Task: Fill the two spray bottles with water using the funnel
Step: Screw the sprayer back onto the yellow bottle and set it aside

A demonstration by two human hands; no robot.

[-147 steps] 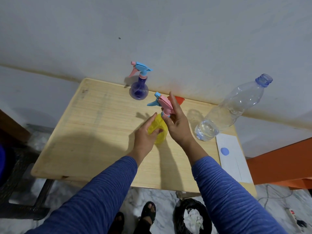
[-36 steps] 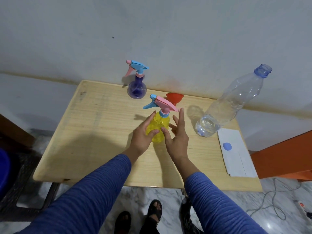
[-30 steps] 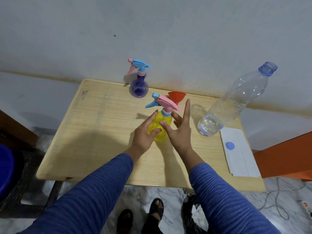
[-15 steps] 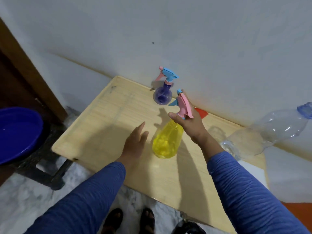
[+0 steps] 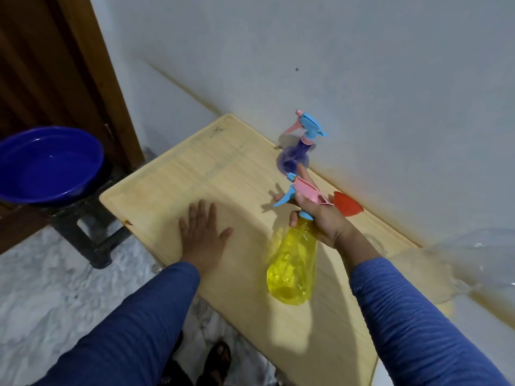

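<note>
A: Where are we? Right hand [image 5: 324, 221] is wrapped round the neck and trigger head of the yellow spray bottle [image 5: 292, 263], and the bottle is lifted off the surface [image 5: 223, 176], tilted with its base toward us. Left hand [image 5: 202, 232] lies flat on the surface, fingers spread, holding nothing.

B: So we're at the opening step, by our read. The pink-and-blue head is on the bottle; nothing is poured yet.

A: Agreed. The purple spray bottle [image 5: 296, 157] stands upright by the wall with its head on too, untouched. The orange funnel [image 5: 348, 207] sits on the surface just behind our right hand.

B: Water source?

A: The clear plastic bottle [image 5: 479, 263] is at the far right edge, blurred; we can't tell its level. A blue basin [image 5: 50, 162] sits on a dark stool [image 5: 92, 229] to the left, off the surface.

B: Next move needs both hands: left takes the yellow body, right twists the head off. Then bottle down upright, funnel into the neck.

A: Risk: the dip tube drags as the head comes out, so we'd lift it straight.
</note>
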